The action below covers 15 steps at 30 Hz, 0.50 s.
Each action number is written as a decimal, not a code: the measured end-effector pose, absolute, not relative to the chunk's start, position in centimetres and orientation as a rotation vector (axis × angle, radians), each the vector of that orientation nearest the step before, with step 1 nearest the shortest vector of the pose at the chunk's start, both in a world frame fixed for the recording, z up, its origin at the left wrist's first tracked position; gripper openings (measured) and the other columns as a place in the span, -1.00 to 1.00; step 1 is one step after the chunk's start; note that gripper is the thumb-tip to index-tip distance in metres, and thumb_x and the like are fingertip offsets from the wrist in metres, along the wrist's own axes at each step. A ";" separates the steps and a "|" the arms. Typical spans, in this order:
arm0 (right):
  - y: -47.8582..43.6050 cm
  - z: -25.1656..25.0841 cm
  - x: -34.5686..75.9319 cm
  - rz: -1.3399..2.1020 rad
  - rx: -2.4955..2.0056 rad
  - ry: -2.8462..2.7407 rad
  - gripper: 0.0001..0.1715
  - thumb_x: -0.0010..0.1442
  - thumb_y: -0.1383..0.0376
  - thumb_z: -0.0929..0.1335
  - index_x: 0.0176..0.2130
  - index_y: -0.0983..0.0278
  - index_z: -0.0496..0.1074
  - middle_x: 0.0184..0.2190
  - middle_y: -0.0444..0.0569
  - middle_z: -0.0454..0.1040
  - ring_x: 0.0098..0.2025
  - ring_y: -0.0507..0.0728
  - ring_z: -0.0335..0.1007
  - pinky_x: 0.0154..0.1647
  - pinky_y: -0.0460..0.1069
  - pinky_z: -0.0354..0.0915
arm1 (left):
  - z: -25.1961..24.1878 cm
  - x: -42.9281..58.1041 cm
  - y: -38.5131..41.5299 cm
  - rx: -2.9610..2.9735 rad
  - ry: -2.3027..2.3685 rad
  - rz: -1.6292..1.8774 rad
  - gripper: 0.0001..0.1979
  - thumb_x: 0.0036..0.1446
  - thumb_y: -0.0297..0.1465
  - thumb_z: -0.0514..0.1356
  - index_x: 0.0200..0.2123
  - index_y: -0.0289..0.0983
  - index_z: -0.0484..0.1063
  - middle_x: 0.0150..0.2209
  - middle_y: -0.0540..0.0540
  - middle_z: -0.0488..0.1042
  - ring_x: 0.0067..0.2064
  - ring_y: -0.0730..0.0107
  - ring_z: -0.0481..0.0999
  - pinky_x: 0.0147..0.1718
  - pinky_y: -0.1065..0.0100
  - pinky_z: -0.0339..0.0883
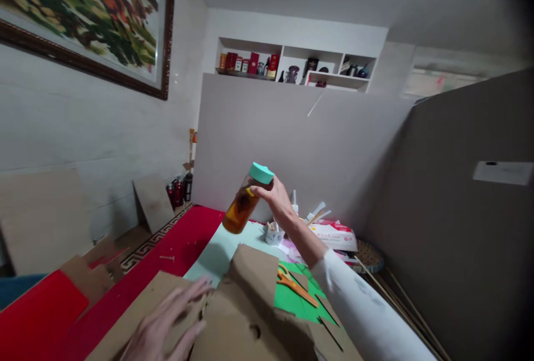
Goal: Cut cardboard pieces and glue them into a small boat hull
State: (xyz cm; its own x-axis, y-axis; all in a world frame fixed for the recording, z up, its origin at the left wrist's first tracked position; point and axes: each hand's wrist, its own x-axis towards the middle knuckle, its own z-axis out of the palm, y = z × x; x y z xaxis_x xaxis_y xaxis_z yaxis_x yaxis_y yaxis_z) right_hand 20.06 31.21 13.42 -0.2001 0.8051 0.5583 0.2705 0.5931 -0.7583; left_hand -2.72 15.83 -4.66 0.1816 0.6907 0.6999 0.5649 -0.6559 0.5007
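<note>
My right hand point(273, 197) is wrapped round the upper part of a clear bottle point(242, 207) of amber liquid with a turquoise lid. The bottle is tilted and held up in the air above the table. Low in the view, my left hand point(169, 319) has its fingers stretched out, at the edge of a piece of brown cardboard point(233, 316). Whether its fingertips press on the cardboard I cannot tell. Orange-handled scissors point(297, 287) lie on a green sheet point(287, 300) to the right of the cardboard, below my right forearm.
A white cup point(274, 235) with sticks and a red-and-white packet point(334, 237) stand at the table's back. Red cloth point(187, 238) covers the left side. Grey partitions point(292, 133) rise behind and to the right. Long thin sticks point(400, 305) lie at the right.
</note>
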 end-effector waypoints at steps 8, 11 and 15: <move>18.4 12.8 18.6 1.087 -0.469 -1.759 -0.50 0.11 0.18 0.46 0.03 0.19 0.37 -0.06 0.01 0.57 -0.04 0.21 0.53 0.02 0.15 0.43 | 0.1 -0.2 12.1 1.224 0.730 1.316 -0.49 0.11 -0.16 0.35 0.13 -0.08 0.43 0.17 -0.21 0.51 0.13 -0.10 0.54 0.06 -0.06 0.46; 16.5 12.9 18.6 1.145 -0.423 -1.711 -0.50 0.08 0.18 0.51 -0.01 0.20 0.39 -0.10 0.02 0.57 -0.08 0.22 0.53 -0.01 0.14 0.44 | 2.1 0.7 10.5 1.077 0.601 1.301 -0.41 0.04 -0.25 0.42 0.15 -0.10 0.38 0.13 -0.23 0.52 0.03 -0.11 0.59 -0.03 -0.06 0.50; 14.5 12.2 17.9 1.203 -0.407 -1.706 -0.48 0.07 0.12 0.53 -0.02 0.18 0.39 -0.13 -0.03 0.55 -0.11 0.19 0.51 -0.06 0.09 0.43 | 3.1 1.8 8.8 1.083 0.578 1.215 -0.47 0.05 -0.30 0.43 0.10 -0.19 0.44 -0.18 -0.15 0.63 -0.20 0.09 0.65 -0.13 0.13 0.49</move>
State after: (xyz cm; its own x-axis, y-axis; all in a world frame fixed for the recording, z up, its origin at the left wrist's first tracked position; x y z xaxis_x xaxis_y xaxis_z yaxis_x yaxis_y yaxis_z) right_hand 17.90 14.53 12.17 -0.4715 0.7148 0.5164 -0.2462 0.4556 -0.8554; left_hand 1.82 8.81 3.15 0.2983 0.9375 0.1789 -0.4522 -0.0263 0.8915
